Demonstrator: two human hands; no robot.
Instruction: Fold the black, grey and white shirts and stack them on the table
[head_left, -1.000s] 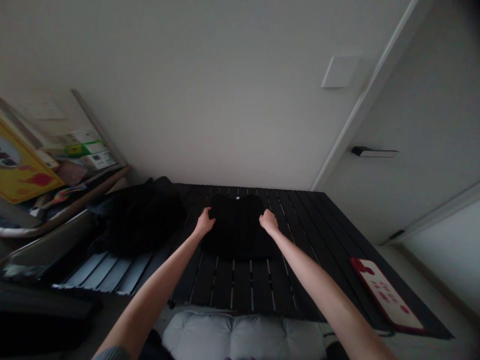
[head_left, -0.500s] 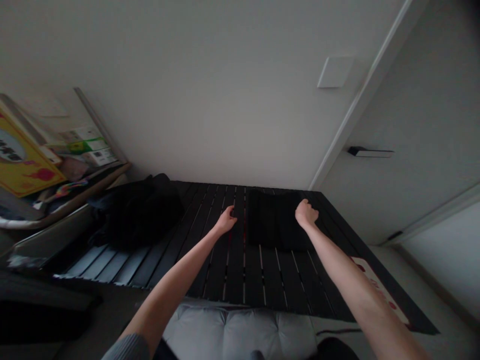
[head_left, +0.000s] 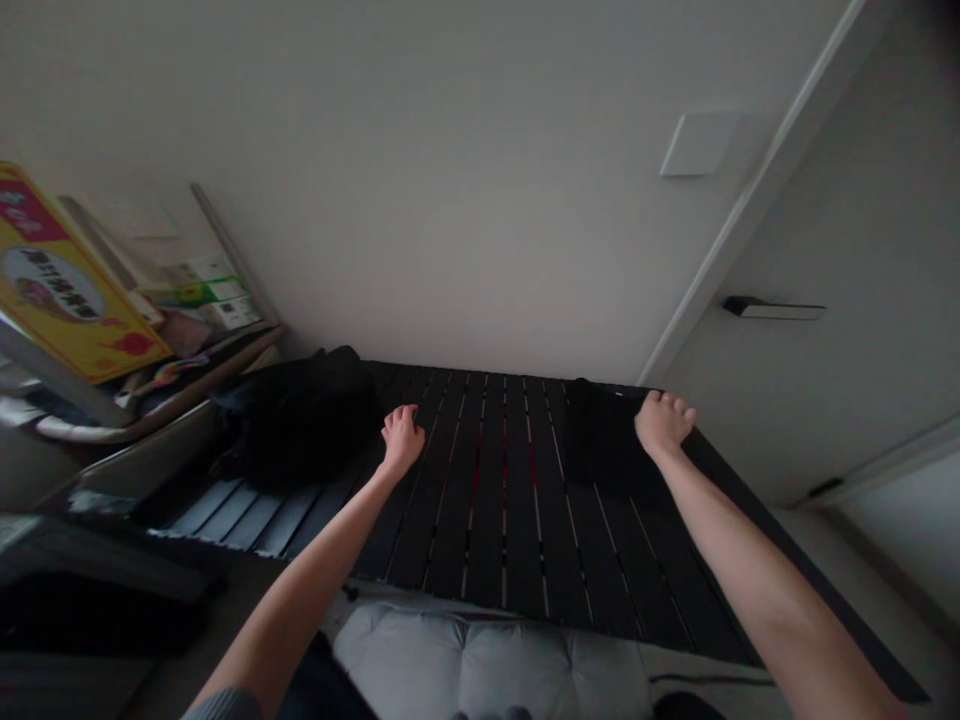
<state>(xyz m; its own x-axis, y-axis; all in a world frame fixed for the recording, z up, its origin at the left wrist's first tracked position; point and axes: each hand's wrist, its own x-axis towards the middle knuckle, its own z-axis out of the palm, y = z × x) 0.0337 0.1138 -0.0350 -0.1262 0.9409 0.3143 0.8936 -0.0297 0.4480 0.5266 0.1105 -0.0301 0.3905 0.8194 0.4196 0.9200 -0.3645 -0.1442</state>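
Black folded cloth (head_left: 604, 440) at right hand (head_left: 663, 422), left hand (head_left: 401, 440) on slats (head_left: 495, 530)

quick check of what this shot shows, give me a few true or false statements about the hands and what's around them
The right hand is at the far corner of the folded dark cloth: true.
The tabletop is made of dark slats: true.
The left hand holds that cloth: false, it holds nothing and is over the bare slats.
The grey tufted cushion sits on the tabletop: false, it is beyond the near edge, below the table.
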